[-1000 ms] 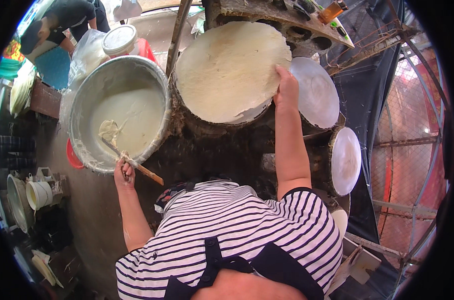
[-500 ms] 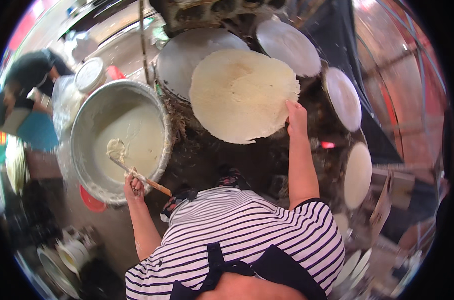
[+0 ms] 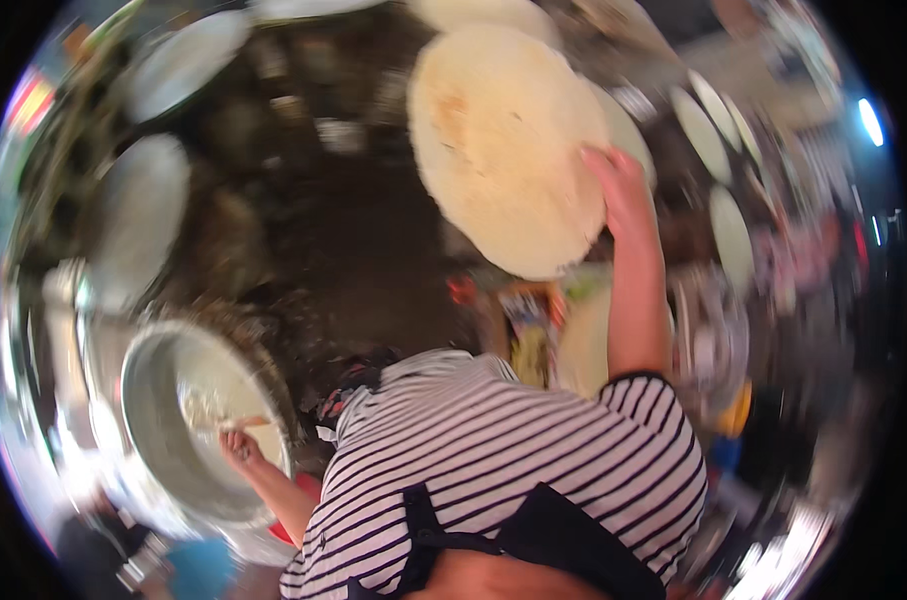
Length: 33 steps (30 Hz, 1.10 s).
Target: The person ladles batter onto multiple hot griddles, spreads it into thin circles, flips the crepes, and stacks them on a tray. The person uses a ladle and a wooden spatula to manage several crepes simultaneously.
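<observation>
A large, thin, pale flatbread point(image 3: 498, 150) with a browned patch hangs at upper centre right, pinched at its right edge by my right hand point(image 3: 613, 185). Behind it are other pale rounds point(image 3: 483, 15). At lower left, my left hand point(image 3: 243, 450) is closed on the wooden handle of a batter-coated ladle point(image 3: 249, 422) over a large metal tub point(image 3: 153, 430) of creamy batter. The ladle's head is blurred among the batter.
Round griddles point(image 3: 133, 220) point(image 3: 183, 60) stand at left and upper left. Pale discs point(image 3: 731, 240) line the right. A carton point(image 3: 523, 325) of blurred items lies below the flatbread. A person in dark clothing point(image 3: 93, 540) is at lower left, by a blue object point(image 3: 198, 570).
The view has swung right. The flatbread has come off the griddle in my right hand and moved up and rightward. My left hand still holds the ladle at the tub.
</observation>
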Each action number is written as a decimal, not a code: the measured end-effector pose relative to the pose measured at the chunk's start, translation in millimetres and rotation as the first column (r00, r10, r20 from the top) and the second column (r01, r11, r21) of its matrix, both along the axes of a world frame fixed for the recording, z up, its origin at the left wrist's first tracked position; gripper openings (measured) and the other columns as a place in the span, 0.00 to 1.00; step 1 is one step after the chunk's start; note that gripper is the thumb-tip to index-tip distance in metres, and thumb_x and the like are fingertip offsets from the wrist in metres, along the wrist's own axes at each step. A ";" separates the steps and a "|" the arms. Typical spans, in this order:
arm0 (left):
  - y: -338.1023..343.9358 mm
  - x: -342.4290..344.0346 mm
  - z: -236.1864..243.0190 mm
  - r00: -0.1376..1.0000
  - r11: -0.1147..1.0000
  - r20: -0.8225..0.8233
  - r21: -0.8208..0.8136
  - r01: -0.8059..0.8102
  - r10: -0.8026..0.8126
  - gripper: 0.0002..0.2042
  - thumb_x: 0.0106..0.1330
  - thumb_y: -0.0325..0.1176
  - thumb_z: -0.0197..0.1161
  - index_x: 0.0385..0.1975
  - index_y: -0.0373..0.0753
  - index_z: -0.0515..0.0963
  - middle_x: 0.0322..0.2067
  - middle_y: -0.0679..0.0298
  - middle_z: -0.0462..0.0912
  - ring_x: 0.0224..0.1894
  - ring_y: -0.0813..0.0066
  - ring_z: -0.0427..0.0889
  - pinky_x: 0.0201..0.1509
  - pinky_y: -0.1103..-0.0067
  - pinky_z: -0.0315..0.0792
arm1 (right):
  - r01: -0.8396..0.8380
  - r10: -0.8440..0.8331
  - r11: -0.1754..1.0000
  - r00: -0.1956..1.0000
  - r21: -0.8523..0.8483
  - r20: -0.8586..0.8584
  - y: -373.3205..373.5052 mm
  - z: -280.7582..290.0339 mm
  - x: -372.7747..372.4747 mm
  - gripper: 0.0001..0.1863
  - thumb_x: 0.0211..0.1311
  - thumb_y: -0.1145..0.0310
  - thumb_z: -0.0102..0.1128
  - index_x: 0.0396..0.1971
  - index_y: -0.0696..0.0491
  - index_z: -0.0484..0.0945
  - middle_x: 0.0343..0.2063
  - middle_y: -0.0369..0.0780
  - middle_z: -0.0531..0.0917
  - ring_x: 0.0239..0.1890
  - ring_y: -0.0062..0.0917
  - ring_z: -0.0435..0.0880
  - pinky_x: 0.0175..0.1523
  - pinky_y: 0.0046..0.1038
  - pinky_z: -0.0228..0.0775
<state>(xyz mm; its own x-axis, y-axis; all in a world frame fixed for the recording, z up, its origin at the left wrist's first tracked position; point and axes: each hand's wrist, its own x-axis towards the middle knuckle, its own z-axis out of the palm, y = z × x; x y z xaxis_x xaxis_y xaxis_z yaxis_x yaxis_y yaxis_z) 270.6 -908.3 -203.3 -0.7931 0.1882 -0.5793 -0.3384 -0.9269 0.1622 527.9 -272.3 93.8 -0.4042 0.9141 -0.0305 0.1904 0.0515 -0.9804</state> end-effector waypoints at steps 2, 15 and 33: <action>5.1 10.2 17.7 0.977 0.986 -0.162 -0.115 0.118 -0.136 0.13 0.67 0.25 0.41 0.17 0.42 0.59 0.13 0.71 0.54 0.12 0.83 0.53 0.15 0.87 0.54 | 0.109 -0.113 0.993 0.989 0.042 0.093 -3.1 22.4 91.9 0.14 0.55 0.66 0.60 0.38 0.60 0.77 0.32 0.37 0.81 0.32 0.18 0.79 0.37 0.22 0.71; 115.2 157.8 156.6 0.490 -0.095 -0.082 -0.941 -0.325 -0.868 0.06 0.60 0.24 0.46 0.22 0.34 0.58 0.26 0.64 0.56 0.30 0.72 0.56 0.40 0.80 0.56 | -0.262 -0.501 0.807 0.172 0.530 0.848 -68.8 21.4 373.4 0.11 0.55 0.63 0.47 0.26 0.51 0.78 0.25 0.43 0.81 0.30 0.39 0.81 0.33 0.42 0.71; 1.0 59.9 31.9 0.922 0.894 -0.125 -0.323 0.310 -0.366 0.11 0.65 0.23 0.43 0.19 0.40 0.58 0.15 0.70 0.56 0.15 0.82 0.58 0.20 0.86 0.57 | -0.159 -0.565 0.769 0.283 0.619 0.775 -220.3 -258.2 395.8 0.02 0.47 0.69 0.55 0.24 0.48 0.75 0.27 0.36 0.75 0.35 0.29 0.75 0.43 0.32 0.61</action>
<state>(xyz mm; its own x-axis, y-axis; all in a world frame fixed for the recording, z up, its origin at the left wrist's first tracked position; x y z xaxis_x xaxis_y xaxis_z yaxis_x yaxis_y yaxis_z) 330.5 -907.3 -171.4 -0.8064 0.3080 -0.5048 -0.5625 -0.6628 0.4943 923.7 -492.7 -164.4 -0.2312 0.9407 0.2481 0.9729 0.2248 0.0544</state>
